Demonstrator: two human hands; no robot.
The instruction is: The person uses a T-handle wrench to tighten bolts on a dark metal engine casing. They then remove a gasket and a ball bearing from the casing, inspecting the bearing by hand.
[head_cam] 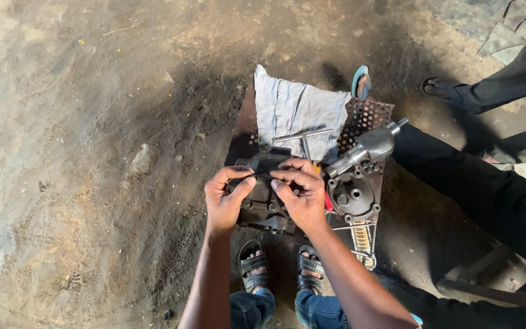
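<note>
I observe both hands over the dark metal housing [263, 195]: left hand [225, 198] and right hand [299, 192] pinch one thin wire [262, 176] between fingertips. Behind the housing lies a T-handle wrench [304, 139] on grey cloth [296, 109].

A single view is given, taken from a camera worn on the person's head. It is aimed steeply downward, almost straight at the dirt floor [80, 152]. The person's own forearms are seen entering from the bottom edge, with the left hand [226, 198] and right hand [299, 192] placed near the centre at close working range. The sandalled feet [281, 268] are caught directly below them. The upper and left parts are filled by the floor. No second view is supplied.
</note>
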